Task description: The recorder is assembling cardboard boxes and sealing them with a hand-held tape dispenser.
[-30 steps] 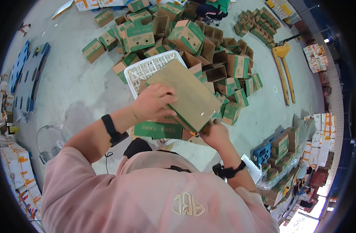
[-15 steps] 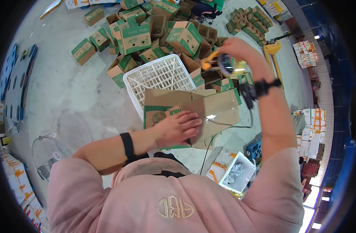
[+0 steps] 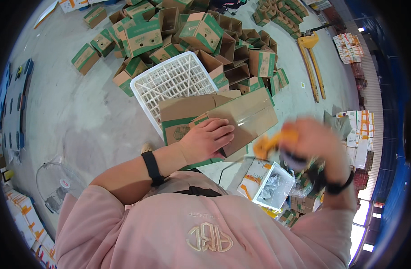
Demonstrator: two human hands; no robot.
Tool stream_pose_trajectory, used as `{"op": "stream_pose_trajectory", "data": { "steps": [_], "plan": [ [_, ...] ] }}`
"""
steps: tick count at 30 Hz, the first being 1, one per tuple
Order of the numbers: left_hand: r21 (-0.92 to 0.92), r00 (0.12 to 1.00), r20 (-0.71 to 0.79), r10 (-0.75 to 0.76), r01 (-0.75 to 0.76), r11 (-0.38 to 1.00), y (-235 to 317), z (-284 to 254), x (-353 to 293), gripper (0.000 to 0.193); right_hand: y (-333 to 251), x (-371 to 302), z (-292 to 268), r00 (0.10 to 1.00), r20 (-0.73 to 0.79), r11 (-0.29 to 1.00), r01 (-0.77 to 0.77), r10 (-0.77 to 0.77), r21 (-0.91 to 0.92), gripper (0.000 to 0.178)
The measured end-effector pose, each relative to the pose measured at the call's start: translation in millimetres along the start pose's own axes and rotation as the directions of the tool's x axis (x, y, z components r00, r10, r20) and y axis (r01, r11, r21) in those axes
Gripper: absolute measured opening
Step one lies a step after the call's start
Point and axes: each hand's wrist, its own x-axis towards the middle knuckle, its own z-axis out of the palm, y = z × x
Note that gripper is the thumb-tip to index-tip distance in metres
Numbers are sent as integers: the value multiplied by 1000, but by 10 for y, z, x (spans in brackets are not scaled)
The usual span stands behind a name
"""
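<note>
My left hand (image 3: 210, 138) grips the near left end of a brown cardboard box (image 3: 257, 117), its fingers curled over the edge. A shiny strip of clear tape runs along the box's upper face. Beneath the box, a flat brown and green carton (image 3: 181, 110) lies over the near part of a white plastic crate (image 3: 172, 80). To the right of the box, my right hand (image 3: 316, 136) is closed around a yellow tape dispenser (image 3: 269, 144). Motion blurs that hand and the tape roll.
Beyond the crate is a heap of brown and green cartons (image 3: 145, 38). A white foam box (image 3: 273, 186) holding plastic wrapping is near my right side. A yellow pallet jack (image 3: 309, 42) stands far right; a wire fan (image 3: 57, 184) is at left.
My right hand has swung down and toward me with the tape dispenser, from beyond the box to its near right. My left hand keeps its grip on the box.
</note>
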Motion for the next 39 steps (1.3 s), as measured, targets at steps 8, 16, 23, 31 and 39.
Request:
{"op": "stream_pose_trajectory", "data": {
  "steps": [8,16,23,31,39],
  "plan": [
    [38,991,42,-129,128,991,-166,-69,359,61,339,657,2168,886,-377,909,-106,270,403,50],
    [-132,388,11,-922,914,383,-1102,399,-940,63,1351,1184,3159,943,-58,-436,205,327,876,33],
    [-611,74,70,-995,791,16,-593,595,-685,55,929,1460,3692,921,85,-779,269,380,566,23],
    [-157,129,217,-968,983,96,-1071,384,-684,52,787,1461,3704,911,214,-857,224,354,463,31],
    [-690,561,454,-692,713,125,-918,-795,47,34,1021,1058,3686,787,279,-835,504,550,222,32]
  ]
}}
